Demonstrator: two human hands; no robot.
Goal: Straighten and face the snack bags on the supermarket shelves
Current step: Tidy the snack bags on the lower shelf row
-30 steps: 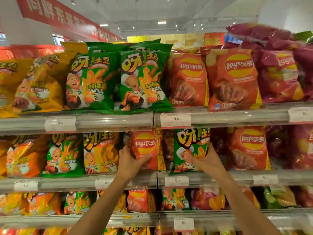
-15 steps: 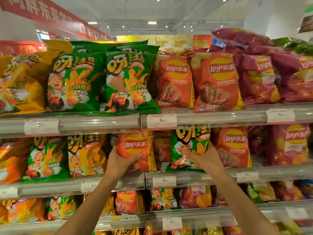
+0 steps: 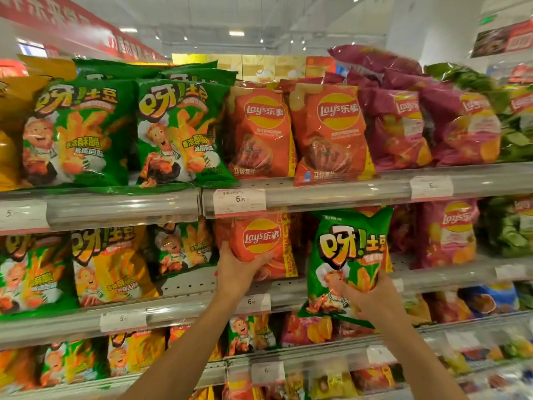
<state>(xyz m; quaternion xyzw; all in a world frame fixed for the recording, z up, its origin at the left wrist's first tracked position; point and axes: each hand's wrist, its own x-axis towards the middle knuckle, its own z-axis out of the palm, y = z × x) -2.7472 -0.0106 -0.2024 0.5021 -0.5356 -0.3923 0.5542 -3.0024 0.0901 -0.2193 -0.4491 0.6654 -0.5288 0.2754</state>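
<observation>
The fries bag (image 3: pixel 347 261) hangs before the middle shelf (image 3: pixel 178 308), right of the Lay's bag (image 3: pixel 259 241).

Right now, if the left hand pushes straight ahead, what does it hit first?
The left hand already grips the orange Lay's bag, so that bag goes first. Pushed on, it probably meets the orange bags behind it on the middle shelf; depth is unclear.
</observation>
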